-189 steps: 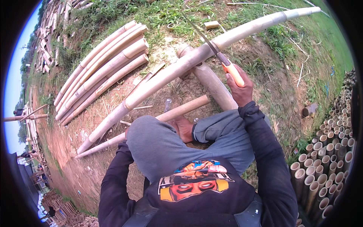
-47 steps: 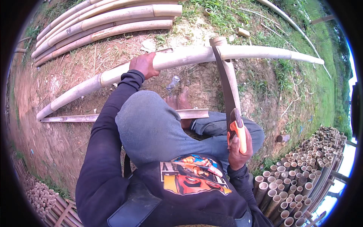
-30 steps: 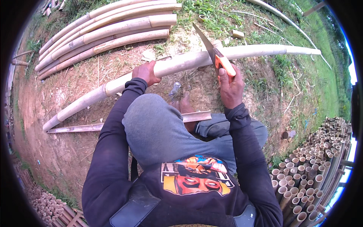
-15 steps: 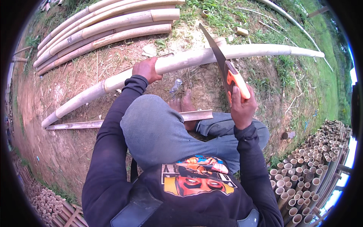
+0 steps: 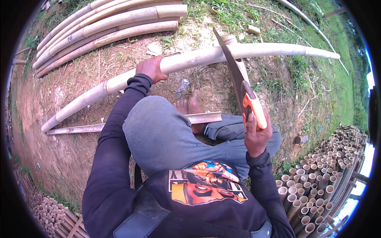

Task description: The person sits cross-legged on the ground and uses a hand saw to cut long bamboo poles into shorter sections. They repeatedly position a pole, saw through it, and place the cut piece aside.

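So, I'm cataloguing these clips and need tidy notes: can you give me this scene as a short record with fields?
Setting: outdoors, on dirt and grass
Left hand: gripping the long pole
Right hand: holding the saw by its orange handle
Blade: crosses the pole; cut depth not visible
Beneath the pole: a bamboo support
In front of the body: split bamboo, clear plastic scrap
Upper left: loose poles, side by side
Lower right: stacked bamboo, open ends showing
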`<move>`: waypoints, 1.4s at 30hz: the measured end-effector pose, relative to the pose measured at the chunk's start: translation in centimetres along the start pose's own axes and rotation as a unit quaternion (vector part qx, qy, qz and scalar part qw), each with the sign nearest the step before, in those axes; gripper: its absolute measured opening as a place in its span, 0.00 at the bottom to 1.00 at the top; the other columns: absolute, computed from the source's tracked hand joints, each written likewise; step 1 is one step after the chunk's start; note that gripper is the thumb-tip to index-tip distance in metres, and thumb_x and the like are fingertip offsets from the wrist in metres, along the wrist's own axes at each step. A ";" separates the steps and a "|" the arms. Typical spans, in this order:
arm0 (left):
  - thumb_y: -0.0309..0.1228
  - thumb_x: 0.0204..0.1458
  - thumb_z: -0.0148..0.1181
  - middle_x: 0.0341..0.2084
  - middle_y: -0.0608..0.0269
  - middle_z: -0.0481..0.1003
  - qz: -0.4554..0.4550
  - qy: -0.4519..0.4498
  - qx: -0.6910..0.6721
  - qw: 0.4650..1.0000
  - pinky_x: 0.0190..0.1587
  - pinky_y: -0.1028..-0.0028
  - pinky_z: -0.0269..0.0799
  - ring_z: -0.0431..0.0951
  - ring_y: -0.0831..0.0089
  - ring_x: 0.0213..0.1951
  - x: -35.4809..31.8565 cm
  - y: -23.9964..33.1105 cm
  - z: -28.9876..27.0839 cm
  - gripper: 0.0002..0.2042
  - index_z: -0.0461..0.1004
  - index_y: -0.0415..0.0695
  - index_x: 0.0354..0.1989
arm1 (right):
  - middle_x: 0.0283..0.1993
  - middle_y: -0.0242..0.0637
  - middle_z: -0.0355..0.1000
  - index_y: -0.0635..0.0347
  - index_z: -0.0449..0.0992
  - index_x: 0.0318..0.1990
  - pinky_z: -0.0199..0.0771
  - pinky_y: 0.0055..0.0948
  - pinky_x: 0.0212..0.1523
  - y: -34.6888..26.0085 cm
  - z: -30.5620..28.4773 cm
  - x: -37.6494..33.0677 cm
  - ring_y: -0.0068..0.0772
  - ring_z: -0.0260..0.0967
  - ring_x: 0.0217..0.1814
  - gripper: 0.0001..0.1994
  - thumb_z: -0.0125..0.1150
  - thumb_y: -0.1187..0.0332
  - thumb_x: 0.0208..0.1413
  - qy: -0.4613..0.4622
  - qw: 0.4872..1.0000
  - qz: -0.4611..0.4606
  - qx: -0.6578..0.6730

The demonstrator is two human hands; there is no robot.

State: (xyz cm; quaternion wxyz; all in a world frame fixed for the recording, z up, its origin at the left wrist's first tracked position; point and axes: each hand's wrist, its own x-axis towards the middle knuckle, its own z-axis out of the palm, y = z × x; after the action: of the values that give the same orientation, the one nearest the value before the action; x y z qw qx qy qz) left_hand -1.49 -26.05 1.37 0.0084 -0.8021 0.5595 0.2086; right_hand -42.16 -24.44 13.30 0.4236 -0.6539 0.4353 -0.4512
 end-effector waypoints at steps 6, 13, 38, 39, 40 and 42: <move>0.52 0.42 0.77 0.46 0.51 0.84 -0.006 -0.012 0.015 1.000 0.54 0.56 0.81 0.86 0.53 0.50 -0.7 0.7 -1.0 0.34 0.77 0.50 0.58 | 0.39 0.38 0.82 0.68 0.78 0.55 0.77 0.26 0.41 7.3 6.8 12.0 0.19 0.76 0.38 0.15 0.66 0.66 0.70 -0.006 0.993 -0.063 -0.102; 0.49 0.42 0.77 0.43 0.53 0.85 0.006 0.019 0.006 1.000 0.54 0.55 0.81 0.86 0.52 0.48 -0.1 0.0 0.1 0.32 0.78 0.49 0.56 | 0.51 0.47 0.80 0.77 0.73 0.59 0.83 0.31 0.51 -0.6 -5.2 -6.8 0.31 0.80 0.50 0.17 0.62 0.71 0.71 -0.004 0.998 -0.021 -0.051; 0.52 0.41 0.78 0.44 0.52 0.85 0.001 0.012 0.007 1.000 0.53 0.55 0.81 0.86 0.52 0.48 -0.3 0.4 -0.4 0.34 0.77 0.48 0.56 | 0.36 0.34 0.80 0.69 0.78 0.55 0.75 0.24 0.37 9.5 5.7 9.2 0.17 0.73 0.36 0.15 0.69 0.67 0.69 0.015 0.999 0.007 -0.035; 0.52 0.41 0.77 0.44 0.52 0.85 -0.003 0.009 0.012 1.000 0.54 0.55 0.81 0.86 0.52 0.48 -0.3 0.5 -0.6 0.34 0.77 0.48 0.57 | 0.36 0.35 0.80 0.69 0.77 0.56 0.75 0.24 0.37 9.5 5.4 8.6 0.17 0.73 0.36 0.16 0.69 0.67 0.69 0.015 0.999 0.014 -0.040; 0.52 0.42 0.77 0.45 0.52 0.85 -0.008 0.002 0.015 1.000 0.54 0.55 0.81 0.86 0.53 0.49 -0.3 0.6 -0.7 0.34 0.77 0.49 0.57 | 0.37 0.35 0.80 0.69 0.77 0.57 0.75 0.23 0.37 8.9 4.7 7.1 0.17 0.73 0.36 0.16 0.69 0.67 0.69 0.000 0.999 -0.012 -0.037; 0.52 0.42 0.77 0.46 0.52 0.84 -0.005 0.006 0.018 1.000 0.55 0.55 0.81 0.86 0.53 0.49 -0.2 0.6 -0.8 0.34 0.77 0.49 0.57 | 0.40 0.38 0.81 0.72 0.76 0.59 0.77 0.25 0.41 6.1 1.1 1.1 0.19 0.75 0.38 0.17 0.67 0.71 0.68 0.028 0.999 0.014 -0.018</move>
State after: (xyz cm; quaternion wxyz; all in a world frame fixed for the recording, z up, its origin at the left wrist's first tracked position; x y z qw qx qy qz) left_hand -1.82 -26.28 2.26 0.0207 -0.8057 0.5594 0.1937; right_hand -42.02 -26.91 7.47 0.4058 -0.6425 0.4641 -0.4551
